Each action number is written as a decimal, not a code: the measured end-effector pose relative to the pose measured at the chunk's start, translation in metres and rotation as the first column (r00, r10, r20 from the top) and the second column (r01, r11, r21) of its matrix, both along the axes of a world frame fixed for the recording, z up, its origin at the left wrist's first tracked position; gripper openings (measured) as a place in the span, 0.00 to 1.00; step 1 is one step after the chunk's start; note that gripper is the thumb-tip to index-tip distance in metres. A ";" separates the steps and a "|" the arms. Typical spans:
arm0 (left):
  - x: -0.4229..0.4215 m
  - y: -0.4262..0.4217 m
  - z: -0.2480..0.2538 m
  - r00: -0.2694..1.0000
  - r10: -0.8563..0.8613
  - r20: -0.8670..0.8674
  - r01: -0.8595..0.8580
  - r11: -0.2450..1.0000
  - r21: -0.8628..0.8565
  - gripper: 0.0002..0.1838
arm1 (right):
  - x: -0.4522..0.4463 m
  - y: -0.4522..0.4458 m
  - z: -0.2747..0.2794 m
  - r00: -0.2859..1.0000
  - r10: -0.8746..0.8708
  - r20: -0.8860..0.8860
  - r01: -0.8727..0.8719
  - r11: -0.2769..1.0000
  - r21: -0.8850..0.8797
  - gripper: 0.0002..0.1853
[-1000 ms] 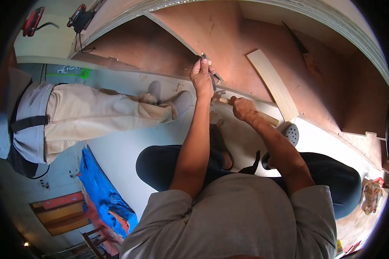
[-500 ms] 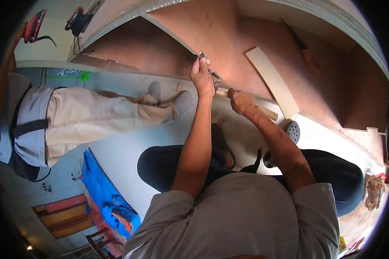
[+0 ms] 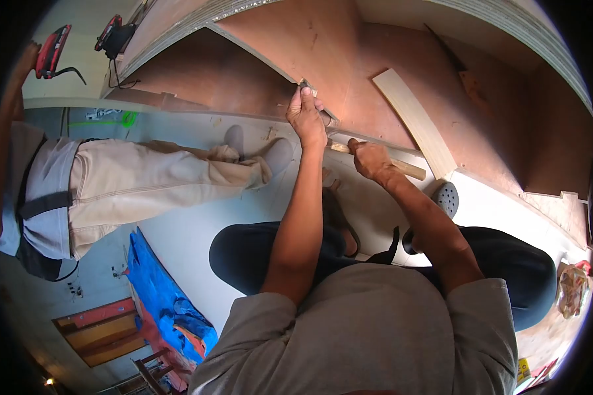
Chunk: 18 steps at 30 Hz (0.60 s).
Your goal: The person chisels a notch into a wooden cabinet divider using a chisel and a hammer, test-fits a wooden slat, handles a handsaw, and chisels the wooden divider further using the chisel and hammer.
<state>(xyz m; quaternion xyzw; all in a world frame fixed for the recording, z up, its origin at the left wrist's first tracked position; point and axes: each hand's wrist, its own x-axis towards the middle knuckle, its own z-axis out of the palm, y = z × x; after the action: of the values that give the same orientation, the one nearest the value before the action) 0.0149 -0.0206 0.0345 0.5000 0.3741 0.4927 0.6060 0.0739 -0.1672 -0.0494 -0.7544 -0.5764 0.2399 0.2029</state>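
Note:
My right hand (image 3: 372, 160) is closed around the wooden handle of a hammer (image 3: 410, 169). Its head end lies by my left wrist and is mostly hidden there. My left hand (image 3: 307, 120) is closed at the front edge of an upright cabinet panel (image 3: 296, 39), thumb pointing up along it. A small dark end shows above the thumb, but the fingers cover the rest of what they grip. Right of both hands, a curved pale wood strip (image 3: 415, 122) leans from the cabinet floor over its front edge.
A handsaw (image 3: 469, 82) lies inside the brown cabinet compartment. Near my right forearm is a grey disc with holes (image 3: 447, 199). At left stands another person in beige trousers (image 3: 158, 178), a hand on a red tool (image 3: 53, 52). A blue sheet (image 3: 161, 289) lies behind.
The hammer's head end has dropped slightly toward me and sits more behind my left wrist. My left hand stays at the panel edge. The view has shifted a little.

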 end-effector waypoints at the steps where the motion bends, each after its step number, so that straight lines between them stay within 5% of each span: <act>1: 0.001 0.000 -0.002 0.999 -0.007 0.031 0.007 1.000 0.013 0.14 | -0.002 -0.001 -0.007 0.999 0.006 0.039 -0.006 1.000 -0.004 0.12; 4: 0.006 0.001 -0.004 0.997 -0.005 0.076 0.004 1.000 0.019 0.13 | 0.016 0.001 0.001 0.985 0.121 0.125 -0.126 0.991 0.037 0.11; 5: 0.006 0.000 -0.005 0.997 0.008 0.081 -0.009 1.000 0.007 0.13 | 0.021 0.006 0.019 0.999 -0.010 0.039 0.014 0.994 -0.106 0.12; 12: 0.003 -0.002 -0.003 1.000 -0.001 0.030 -0.001 0.999 0.046 0.12 | 0.009 -0.005 -0.002 0.999 -0.039 0.009 0.039 0.998 -0.039 0.12; 14: 0.006 -0.002 -0.002 0.999 0.035 0.033 -0.035 0.999 0.028 0.12 | 0.016 -0.003 -0.003 0.991 0.120 0.063 -0.115 0.990 -0.080 0.13; 18: 0.001 -0.001 0.003 0.999 -0.027 0.030 0.026 0.999 0.031 0.13 | 0.020 0.005 0.030 0.998 -0.007 -0.059 0.005 0.999 -0.041 0.14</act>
<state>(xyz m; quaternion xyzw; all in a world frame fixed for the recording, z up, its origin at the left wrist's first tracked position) 0.0157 -0.0220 0.0373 0.5067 0.3505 0.4981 0.6102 0.0939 -0.1626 -0.0196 -0.7526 -0.5630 0.2729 0.2052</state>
